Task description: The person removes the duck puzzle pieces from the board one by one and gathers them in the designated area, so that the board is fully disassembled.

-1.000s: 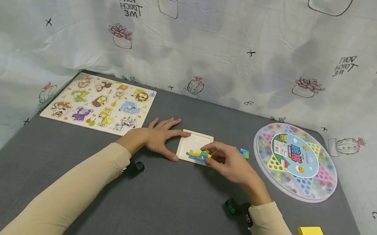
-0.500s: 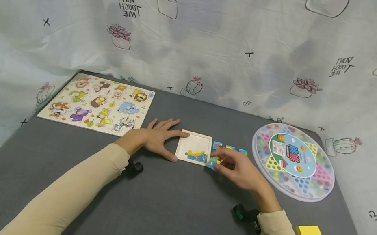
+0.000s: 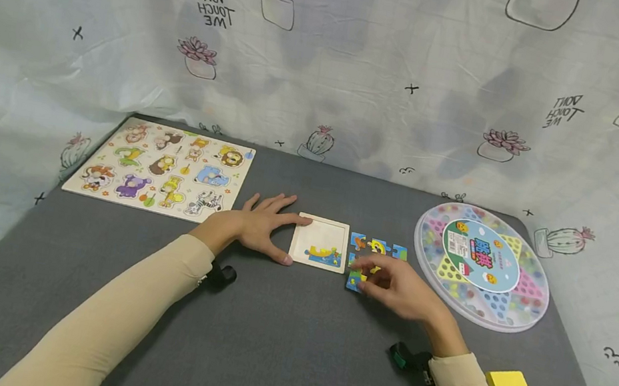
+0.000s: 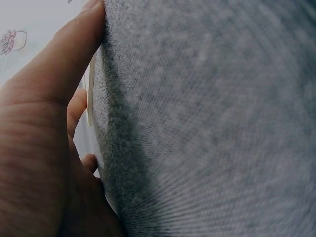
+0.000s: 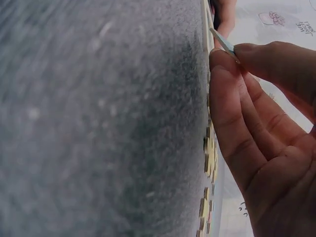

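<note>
A small wooden puzzle tray (image 3: 323, 230) lies mid-table, with joined blue and yellow jigsaw pieces (image 3: 324, 255) in its lower right part. My left hand (image 3: 264, 230) is spread along the tray's left side, its index fingertip and thumb tip at the frame. Just right of the tray, my right hand (image 3: 400, 287) pinches a jigsaw piece (image 5: 223, 42) between thumb and fingers, seen almost edge-on in the right wrist view. Several loose jigsaw pieces (image 3: 378, 246) lie beyond this hand, some partly hidden by it.
An animal peg-style puzzle board (image 3: 164, 170) lies at the back left. On the right are a round Chinese checkers set (image 3: 482, 268) and a yellow block (image 3: 508, 382). A patterned cloth (image 3: 331, 55) hangs behind the grey table (image 3: 284, 351).
My right hand has moved right and slightly nearer, off the tray, carrying the jigsaw piece with it. The loose pieces are less covered now. My left hand stays put.
</note>
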### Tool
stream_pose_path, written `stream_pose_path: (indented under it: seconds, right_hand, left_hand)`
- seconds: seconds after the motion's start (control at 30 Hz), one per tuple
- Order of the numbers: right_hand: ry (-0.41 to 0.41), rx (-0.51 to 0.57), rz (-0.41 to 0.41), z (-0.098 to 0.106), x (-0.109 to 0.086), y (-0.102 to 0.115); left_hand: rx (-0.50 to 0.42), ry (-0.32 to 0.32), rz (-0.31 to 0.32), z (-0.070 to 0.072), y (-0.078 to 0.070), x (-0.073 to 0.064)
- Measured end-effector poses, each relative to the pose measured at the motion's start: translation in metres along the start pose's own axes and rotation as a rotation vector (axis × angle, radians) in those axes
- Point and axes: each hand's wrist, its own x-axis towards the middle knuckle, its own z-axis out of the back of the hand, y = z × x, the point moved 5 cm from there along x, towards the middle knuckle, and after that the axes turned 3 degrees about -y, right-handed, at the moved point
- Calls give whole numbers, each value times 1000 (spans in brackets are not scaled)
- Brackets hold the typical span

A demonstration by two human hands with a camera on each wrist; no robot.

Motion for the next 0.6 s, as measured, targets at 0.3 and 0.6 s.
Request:
stream_pose_path:
  seconds: [0.3,0.6]
  right_hand:
    - [4,-68,9,-2,-6,-7]
    - [3,-88,57,-3,-1,-4]
  left_hand:
    - [-6,23,15,-7,5,7]
    - [-15,25,7,-3,3,3]
